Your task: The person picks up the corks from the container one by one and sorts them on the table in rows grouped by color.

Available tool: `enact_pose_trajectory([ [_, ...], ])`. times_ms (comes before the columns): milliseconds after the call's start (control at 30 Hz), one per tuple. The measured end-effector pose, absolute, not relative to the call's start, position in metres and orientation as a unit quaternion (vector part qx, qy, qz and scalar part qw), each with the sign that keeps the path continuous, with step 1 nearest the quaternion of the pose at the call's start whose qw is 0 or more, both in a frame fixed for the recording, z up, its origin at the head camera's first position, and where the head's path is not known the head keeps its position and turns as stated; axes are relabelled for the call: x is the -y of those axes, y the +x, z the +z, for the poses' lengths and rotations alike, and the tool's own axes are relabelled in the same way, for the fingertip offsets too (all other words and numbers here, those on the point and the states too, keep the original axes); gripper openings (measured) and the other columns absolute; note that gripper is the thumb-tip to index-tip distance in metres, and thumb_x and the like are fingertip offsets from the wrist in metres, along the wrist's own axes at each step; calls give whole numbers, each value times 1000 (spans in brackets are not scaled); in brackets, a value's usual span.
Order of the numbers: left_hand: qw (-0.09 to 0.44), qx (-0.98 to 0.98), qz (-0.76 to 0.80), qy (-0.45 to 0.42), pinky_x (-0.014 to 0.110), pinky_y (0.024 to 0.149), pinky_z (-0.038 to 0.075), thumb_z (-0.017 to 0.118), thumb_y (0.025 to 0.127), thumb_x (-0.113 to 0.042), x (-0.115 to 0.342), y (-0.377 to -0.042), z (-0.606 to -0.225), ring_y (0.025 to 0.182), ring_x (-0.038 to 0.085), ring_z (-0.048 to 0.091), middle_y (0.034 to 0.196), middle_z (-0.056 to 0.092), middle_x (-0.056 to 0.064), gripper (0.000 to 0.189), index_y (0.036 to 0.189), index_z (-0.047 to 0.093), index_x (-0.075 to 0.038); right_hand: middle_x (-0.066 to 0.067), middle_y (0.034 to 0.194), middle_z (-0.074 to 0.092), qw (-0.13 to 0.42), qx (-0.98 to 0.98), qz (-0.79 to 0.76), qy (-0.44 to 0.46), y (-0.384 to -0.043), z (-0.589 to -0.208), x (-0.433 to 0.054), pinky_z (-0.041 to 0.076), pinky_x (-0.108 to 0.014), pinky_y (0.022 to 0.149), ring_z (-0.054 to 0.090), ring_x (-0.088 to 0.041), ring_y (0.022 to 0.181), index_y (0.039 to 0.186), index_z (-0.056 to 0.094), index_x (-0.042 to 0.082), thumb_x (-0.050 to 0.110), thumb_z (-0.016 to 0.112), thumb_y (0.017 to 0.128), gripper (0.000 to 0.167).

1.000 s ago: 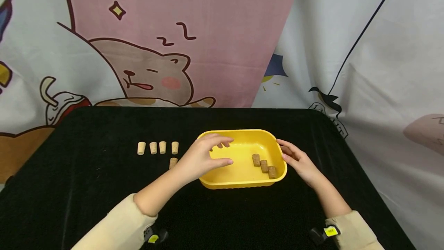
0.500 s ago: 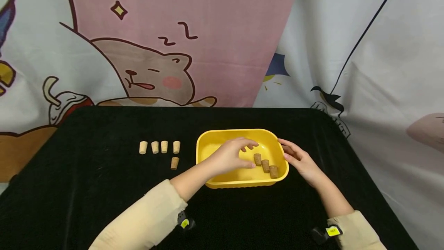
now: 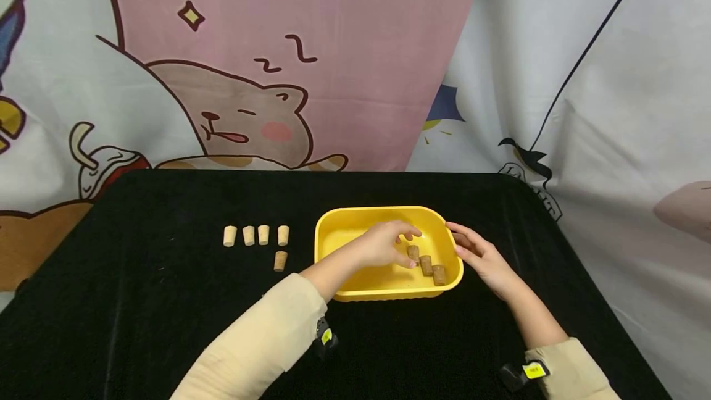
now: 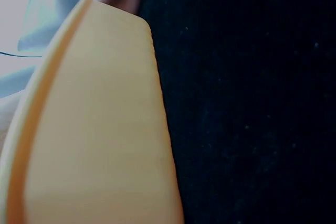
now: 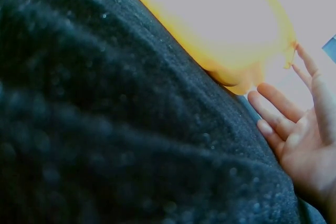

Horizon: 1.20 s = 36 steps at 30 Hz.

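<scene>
My left hand (image 3: 383, 244) is inside the yellow plastic tray (image 3: 355, 293), thumb and fingers spread apart around the nearest of three brown cork stoppers (image 3: 426, 265) standing in a slanting row. The thumb tip overlaps that cork in the head view, while the index finger stays above it; I see no firm grip. At the tray's right end, my right hand (image 3: 489, 267) rests its fingertips against the rim. Those fingers look mostly straight in the right wrist view, beside the tray wall (image 5: 220, 51). Only the tray's outer side (image 4: 105, 114) fills the left wrist view, hiding the left fingers.
Left of the tray, several pale corks (image 3: 263, 235) stand in a row on the black cloth (image 3: 166, 326). A browner cork (image 3: 280, 261) sits in front of the row's right end. Behind the table hangs a printed curtain (image 3: 355, 66).
My left hand has moved right across the tray, from its left side to the brown corks. The right hand has stayed at the tray's right end.
</scene>
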<state>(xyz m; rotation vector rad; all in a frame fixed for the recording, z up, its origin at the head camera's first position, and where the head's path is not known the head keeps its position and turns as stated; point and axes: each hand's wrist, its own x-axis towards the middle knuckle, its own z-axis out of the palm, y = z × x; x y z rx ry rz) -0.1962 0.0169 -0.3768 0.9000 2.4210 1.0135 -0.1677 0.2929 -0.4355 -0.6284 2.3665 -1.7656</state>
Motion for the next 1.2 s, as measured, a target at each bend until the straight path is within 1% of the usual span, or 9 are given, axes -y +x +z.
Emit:
enact_pose_trajectory([
  [167, 196, -860, 346, 318, 27, 88, 43, 78, 82, -26, -22, -202, -386, 105, 16, 53, 119, 57, 2, 57, 133, 55, -16, -31, 136, 42, 62, -781, -586, -207, -168, -435, -293, 47, -30, 89, 56, -12, 112, 147, 31, 5, 8, 43, 101, 48],
  [400, 188, -867, 341, 310, 26, 90, 41, 78, 81, -28, -24, -202, -394, 101, 12, 51, 110, 56, -2, 54, 130, 58, -15, -31, 136, 43, 58, -786, -579, -209, -168, -435, -294, 47, -29, 88, 56, -12, 112, 147, 31, 5, 8, 43, 101, 47],
  [700, 163, -875, 341, 301, 22, 86, 40, 79, 81, -28, -28, -201, -402, 94, 11, 48, 103, 55, -4, 48, 124, 61, -14, -32, 135, 43, 60, -781, -584, -214, -168, -435, -294, 47, -29, 88, 56, -12, 112, 147, 31, 5, 8, 42, 101, 47],
  [833, 150, -880, 340, 297, 21, 86, 40, 78, 81, -28, -30, -201, -404, 93, 10, 49, 100, 55, -5, 43, 119, 64, -14, -32, 134, 43, 60, -783, -581, -214, -169, -435, -294, 47, -29, 88, 57, -12, 111, 147, 31, 4, 8, 42, 101, 47],
  [967, 149, -880, 340, 295, 21, 87, 40, 77, 83, -27, -31, -201, -404, 93, 9, 50, 99, 56, -6, 38, 116, 64, -13, -33, 135, 42, 62, -784, -580, -213, -169, -435, -294, 47, -29, 88, 57, -11, 111, 147, 30, 4, 8, 42, 101, 48],
  [1200, 151, -877, 334, 312, 21, 88, 41, 73, 86, -25, -29, -202, -402, 95, 10, 51, 100, 56, -4, 36, 118, 64, -11, -33, 136, 41, 65, -783, -580, -214, -169, -436, -294, 47, -28, 89, 56, -11, 112, 148, 30, 4, 9, 42, 102, 48],
])
